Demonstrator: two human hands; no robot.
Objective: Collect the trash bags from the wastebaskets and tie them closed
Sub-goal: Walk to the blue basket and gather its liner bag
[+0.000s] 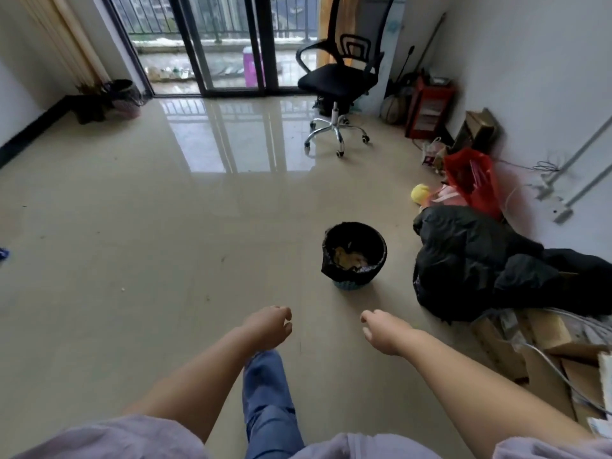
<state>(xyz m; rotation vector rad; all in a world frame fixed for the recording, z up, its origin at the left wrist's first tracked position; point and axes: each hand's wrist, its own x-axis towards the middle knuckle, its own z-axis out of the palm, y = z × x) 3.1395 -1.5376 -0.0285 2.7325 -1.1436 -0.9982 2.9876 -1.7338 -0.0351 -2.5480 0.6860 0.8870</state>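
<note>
Wastebasket [353,256] upright on tiled floor [132,243], black trash bag [331,263] lining it, folded over rim, trash inside. Left hand [270,327] and right hand [384,331] extended short of it, fingers loosely curled, holding nothing. Black bag heap [470,260] just right. 1 office chair [337,81] beyond.

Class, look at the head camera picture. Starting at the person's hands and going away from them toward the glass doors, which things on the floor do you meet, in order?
Left hand and right hand, both empty → wastebasket lined with a black trash bag → office chair → glass doors.
</note>
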